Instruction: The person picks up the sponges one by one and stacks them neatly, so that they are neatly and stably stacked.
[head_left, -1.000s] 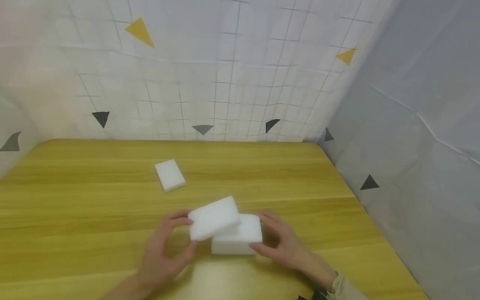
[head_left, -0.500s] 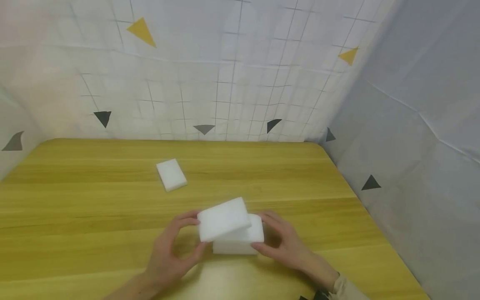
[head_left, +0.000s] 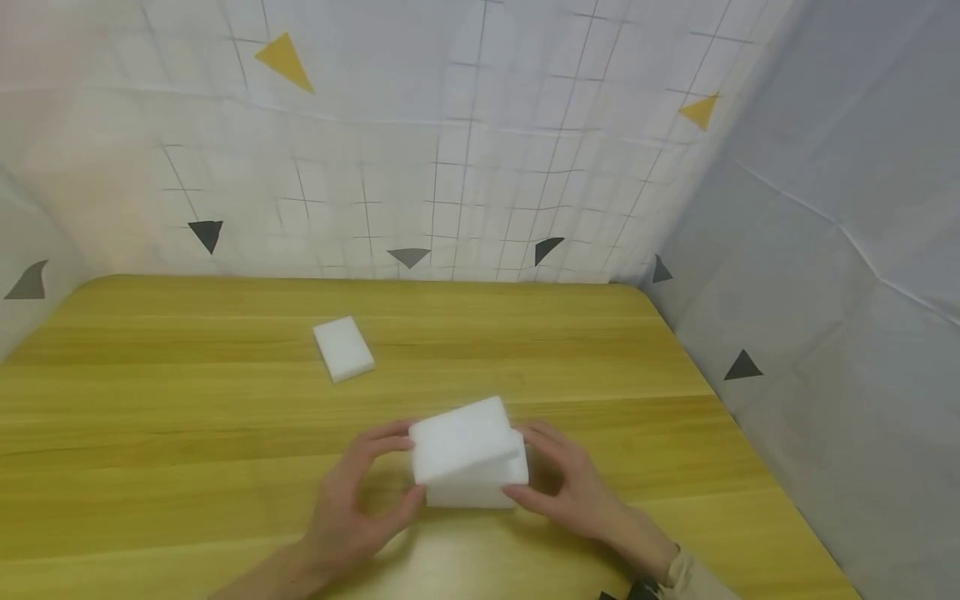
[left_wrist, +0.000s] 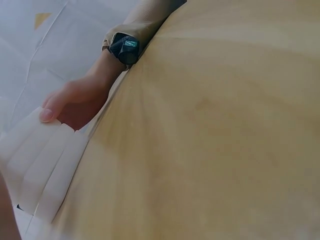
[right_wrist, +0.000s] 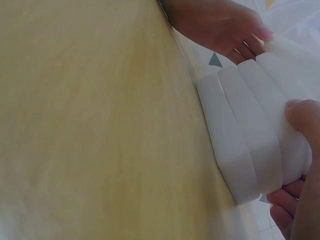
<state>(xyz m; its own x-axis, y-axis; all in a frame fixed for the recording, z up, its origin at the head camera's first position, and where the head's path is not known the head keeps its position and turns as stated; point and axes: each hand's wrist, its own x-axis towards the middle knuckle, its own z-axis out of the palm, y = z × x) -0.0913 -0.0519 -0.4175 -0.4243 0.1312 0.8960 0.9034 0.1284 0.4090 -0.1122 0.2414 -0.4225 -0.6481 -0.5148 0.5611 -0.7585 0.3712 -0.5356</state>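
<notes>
My left hand (head_left: 348, 508) pinches the left end of a white sponge (head_left: 461, 437), thumb on the near side and fingers on the far side. That sponge lies tilted over a stack of white sponges (head_left: 474, 493), overlapping most of its top in the head view. At the stack's right end, my right hand (head_left: 573, 487) grips it between thumb and fingers. The right wrist view shows the stacked sponges (right_wrist: 235, 135) as flat layers with rounded edges, the lowest on the table. Another white sponge (head_left: 343, 350) lies alone farther back, left of the stack.
The wooden table (head_left: 187, 375) ends at a white patterned sheet (head_left: 375, 167) behind it. A grey-white sheet (head_left: 840, 333) hangs along the right side. A dark watch-like device (left_wrist: 125, 48) sits on the right wrist by a beige sleeve (left_wrist: 147, 20).
My left hand has moved right with its sponge, which now covers more of the stack. My right hand has stayed at the stack's right end.
</notes>
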